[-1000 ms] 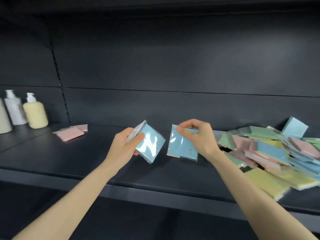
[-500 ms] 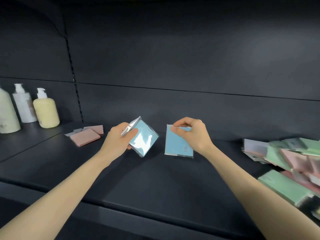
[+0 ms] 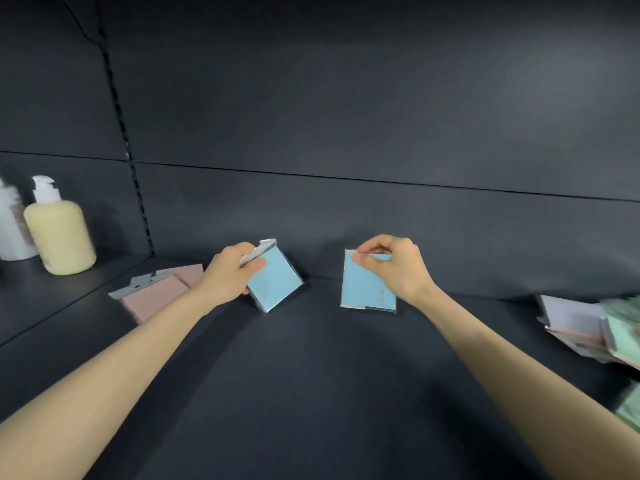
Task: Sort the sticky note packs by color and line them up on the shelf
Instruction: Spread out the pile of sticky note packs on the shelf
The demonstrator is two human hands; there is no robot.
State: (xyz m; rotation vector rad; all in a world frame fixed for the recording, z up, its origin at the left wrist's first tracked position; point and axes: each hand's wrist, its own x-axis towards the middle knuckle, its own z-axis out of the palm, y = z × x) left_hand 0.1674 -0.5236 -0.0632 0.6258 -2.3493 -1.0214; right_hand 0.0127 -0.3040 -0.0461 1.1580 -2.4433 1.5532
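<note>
Shelf deck: bare dark metal is seen nearest, at six o'clock.
Unsorted pile: green, pink and pale packs are heaped, blurred, at four o'clock of the right hand.
Right hand: the top edge of the right blue pack is pinched between thumb and fingers. The pack is held upright low over the deck, and contact cannot be told.
Left hand: the left blue pack is pinched at its header flap and tilted onto a corner.
Handling: the packs are judged light and stiff, and their film slippery. The pad edges are judged a surer hold than the flimsy flap.
Pink packs: laid flat at eight o'clock of the left hand.
Pump bottle: stood farthest back, at nine o'clock.
</note>
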